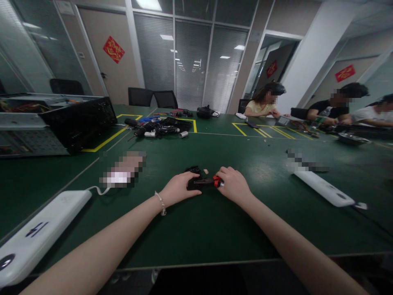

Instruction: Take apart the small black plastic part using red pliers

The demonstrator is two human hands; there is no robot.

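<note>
Near the middle of the green table (pixel 233 229), my left hand (pixel 178 189) is closed around a small black plastic-looking part (pixel 193 184), thumb and fingers on either side of it. My right hand (pixel 235 184) grips a red-handled tool (pixel 216 181) that looks like pliers. Its dark end points left and meets the black part; the exact contact is too small to make out. A second black piece (pixel 193 169) lies just beyond my left fingers. Beside it sits a small pale scrap (pixel 205 171).
A white power bank (pixel 46 229) is cabled to a blurred phone (pixel 124 170) at left. Another white device (pixel 325 188) lies right. An open computer case (pixel 76 123) stands far left, with a heap of tools and cables (pixel 159 128) behind. Several people (pixel 267 102) sit at far right.
</note>
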